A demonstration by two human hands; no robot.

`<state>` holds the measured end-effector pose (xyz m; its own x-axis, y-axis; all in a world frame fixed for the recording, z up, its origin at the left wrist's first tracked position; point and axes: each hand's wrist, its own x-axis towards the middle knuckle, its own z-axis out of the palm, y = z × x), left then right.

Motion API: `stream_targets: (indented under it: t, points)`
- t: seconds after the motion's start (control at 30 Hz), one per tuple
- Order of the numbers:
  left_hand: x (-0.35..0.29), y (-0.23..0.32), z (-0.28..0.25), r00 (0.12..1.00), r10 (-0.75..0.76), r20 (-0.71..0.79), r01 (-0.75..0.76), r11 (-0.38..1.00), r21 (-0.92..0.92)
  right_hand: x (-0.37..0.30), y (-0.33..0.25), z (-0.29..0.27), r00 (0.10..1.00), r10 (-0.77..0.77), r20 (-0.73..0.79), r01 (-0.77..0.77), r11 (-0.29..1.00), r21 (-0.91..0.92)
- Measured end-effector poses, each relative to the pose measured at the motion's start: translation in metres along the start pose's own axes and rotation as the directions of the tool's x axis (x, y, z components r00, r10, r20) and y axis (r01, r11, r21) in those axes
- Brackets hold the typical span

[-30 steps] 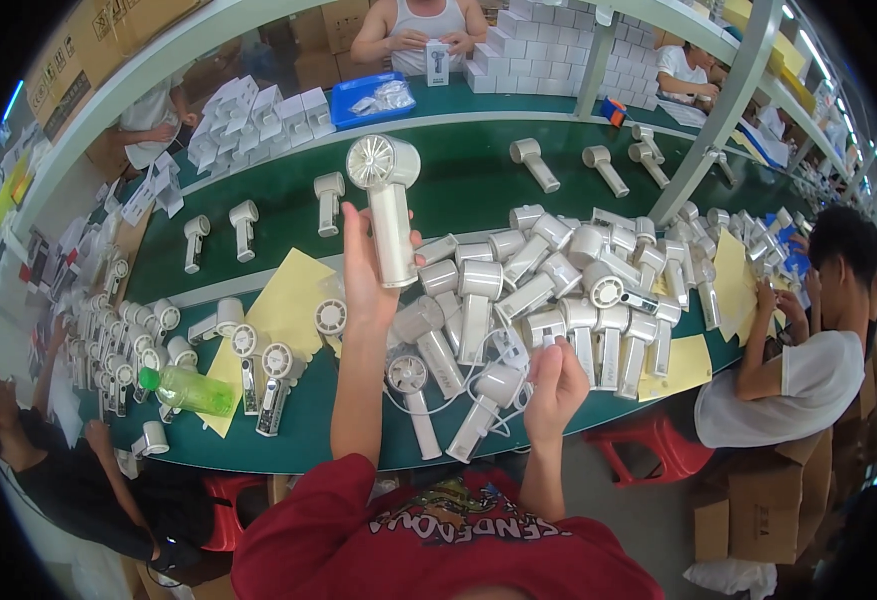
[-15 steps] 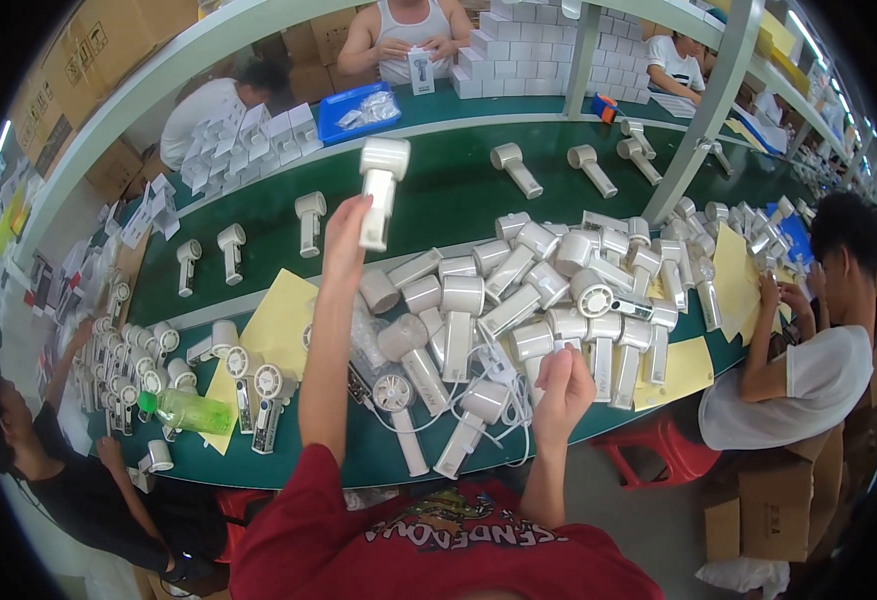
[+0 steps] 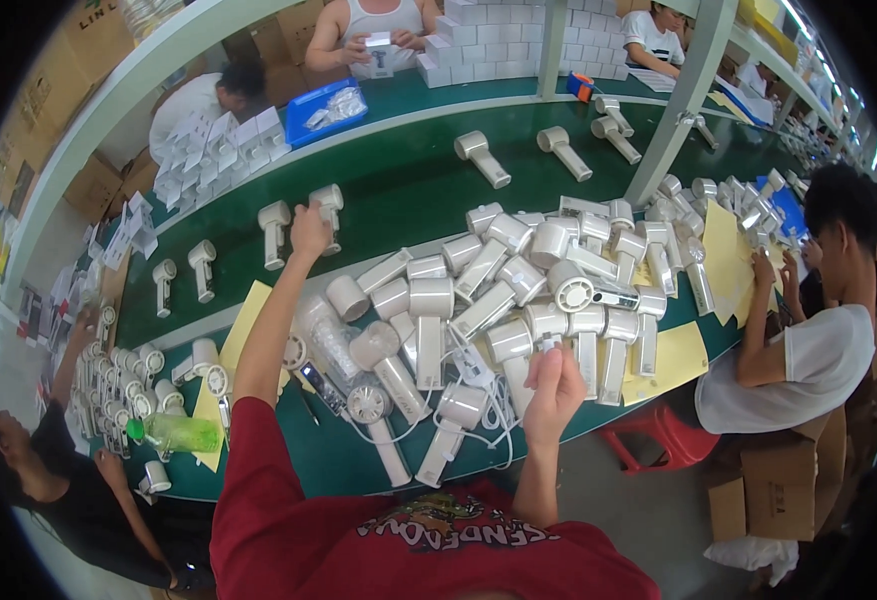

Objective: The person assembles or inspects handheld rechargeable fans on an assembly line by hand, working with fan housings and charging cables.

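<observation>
My left hand (image 3: 310, 232) reaches forward over the green conveyor belt (image 3: 398, 200), its fingers closed round a white handheld fan (image 3: 329, 200) that stands upright at the belt. Just left of it is another handheld fan (image 3: 274, 235). My right hand (image 3: 555, 385) stays near the front of the workbench, pinching a small white plug-like piece (image 3: 550, 342); its exact kind is hard to make out. In front of my body lies a heap of white handheld fans (image 3: 478, 270), with white cables (image 3: 498, 430) looped among the nearest ones.
More fans stand or lie along the belt. Yellow sheets (image 3: 673, 360) lie under parts of the heap. A green bottle (image 3: 180, 434) stands at left. Co-workers sit on both sides, another person handles a box opposite, and a metal post (image 3: 673, 110) rises at right.
My left hand has carried its fan forward, left and down to the belt. My right hand stays low, pinching the small piece. The person opposite has tilted the box.
</observation>
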<state>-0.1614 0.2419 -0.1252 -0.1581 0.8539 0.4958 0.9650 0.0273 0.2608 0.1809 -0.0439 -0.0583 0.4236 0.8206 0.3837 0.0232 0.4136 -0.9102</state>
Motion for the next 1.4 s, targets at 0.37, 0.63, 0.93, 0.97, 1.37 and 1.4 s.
stream_targets:
  t: [0.37,0.63,0.93,0.97,1.37,1.4]
  points:
    - [0.073,0.227,0.117,0.756,0.456,0.469,-0.177,0.833,-0.524,0.009,0.009,-0.025,0.998,0.002,-0.064,-0.008,0.996,-0.087]
    - [0.069,0.213,0.104,0.816,0.18,0.549,0.28,0.708,-0.649,0.011,0.002,-0.034,0.991,0.007,-0.133,-0.015,0.998,-0.061]
    - [-0.026,0.197,-0.145,0.796,0.353,0.492,0.47,0.152,-0.869,-0.023,-0.021,0.0,0.982,-0.042,0.183,0.04,0.999,0.018]
    - [-0.042,0.198,-0.17,0.793,0.344,0.502,0.51,0.075,-0.857,-0.026,-0.026,0.006,0.98,-0.061,0.187,0.057,0.998,0.03]
    - [-0.162,0.184,-0.22,0.772,0.419,0.477,0.598,-0.733,-0.324,-0.04,-0.065,0.062,0.84,-0.404,0.363,0.441,0.897,-0.023]
    - [-0.162,0.183,-0.217,0.772,0.364,0.522,0.567,-0.766,-0.303,-0.04,-0.062,0.066,0.839,-0.4,0.369,0.437,0.899,-0.02]
